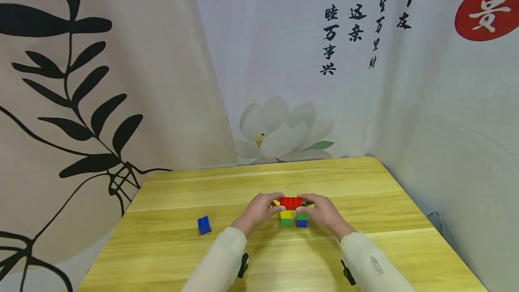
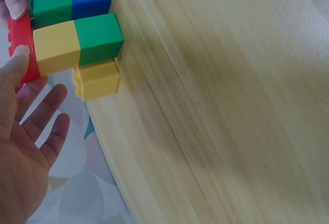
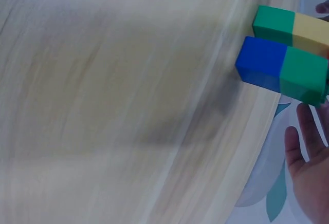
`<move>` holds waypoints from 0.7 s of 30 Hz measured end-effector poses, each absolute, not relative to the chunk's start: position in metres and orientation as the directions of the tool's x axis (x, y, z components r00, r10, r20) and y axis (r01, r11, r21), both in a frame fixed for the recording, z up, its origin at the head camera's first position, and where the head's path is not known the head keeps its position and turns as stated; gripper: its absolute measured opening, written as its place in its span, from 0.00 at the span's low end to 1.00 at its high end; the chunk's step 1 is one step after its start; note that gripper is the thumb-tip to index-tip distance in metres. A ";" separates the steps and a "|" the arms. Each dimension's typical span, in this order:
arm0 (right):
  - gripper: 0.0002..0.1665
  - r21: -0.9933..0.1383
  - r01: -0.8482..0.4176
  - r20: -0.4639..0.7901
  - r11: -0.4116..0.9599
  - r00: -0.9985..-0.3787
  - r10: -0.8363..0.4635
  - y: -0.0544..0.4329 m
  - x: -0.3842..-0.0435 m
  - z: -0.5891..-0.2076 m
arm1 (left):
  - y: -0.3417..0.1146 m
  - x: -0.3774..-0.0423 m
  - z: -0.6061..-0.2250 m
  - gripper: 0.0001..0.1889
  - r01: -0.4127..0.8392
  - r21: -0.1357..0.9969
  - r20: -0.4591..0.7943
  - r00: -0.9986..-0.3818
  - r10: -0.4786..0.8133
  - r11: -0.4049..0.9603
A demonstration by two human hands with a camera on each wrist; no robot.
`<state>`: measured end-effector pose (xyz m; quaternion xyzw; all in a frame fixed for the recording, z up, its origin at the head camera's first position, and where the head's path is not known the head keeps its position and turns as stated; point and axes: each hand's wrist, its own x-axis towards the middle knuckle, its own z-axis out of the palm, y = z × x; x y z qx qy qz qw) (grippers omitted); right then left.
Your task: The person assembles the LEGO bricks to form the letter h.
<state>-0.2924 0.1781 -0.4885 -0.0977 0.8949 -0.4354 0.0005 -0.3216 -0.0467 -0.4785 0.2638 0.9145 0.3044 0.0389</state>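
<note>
A red toy building brick (image 1: 290,203) lies across the tops of two short stacks, bridging them. The left stack has a yellow brick (image 2: 57,48) over a green brick (image 2: 99,38); the right one has a green brick (image 3: 303,75) over a blue brick (image 3: 261,63). My left hand (image 1: 259,212) pinches the red brick's left end between thumb and fingers, its other fingers spread. At the right end, my right hand (image 1: 323,213) grips the same brick with thumb and forefinger. Whether the red brick is fully seated cannot be told.
A separate yellow brick (image 2: 99,80) stands beside the left stack, mostly hidden by my left hand in the head view. Off to the left, a blue brick (image 1: 204,225) lies on the wooden table (image 1: 170,260). Printed cloth (image 1: 162,80) hangs behind the table's far edge.
</note>
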 end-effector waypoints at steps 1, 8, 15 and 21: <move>0.25 -0.783 -0.178 0.090 0.595 -0.980 -0.175 0.178 -0.293 -0.488 | -0.047 -0.322 -0.478 0.18 0.463 0.576 0.093 -0.856 0.508 0.674; 0.24 -0.792 -0.158 0.074 0.590 -0.984 -0.163 0.180 -0.293 -0.493 | -0.047 -0.320 -0.479 0.16 0.473 0.600 0.109 -0.848 0.519 0.646; 0.25 -0.791 -0.203 0.113 0.577 -0.976 -0.188 0.180 -0.292 -0.494 | -0.050 -0.319 -0.483 0.18 0.504 0.596 0.171 -0.841 0.514 0.625; 0.26 -0.776 -0.194 0.106 0.599 -0.978 -0.180 0.181 -0.292 -0.494 | -0.049 -0.318 -0.482 0.18 0.520 0.558 0.167 -0.833 0.527 0.646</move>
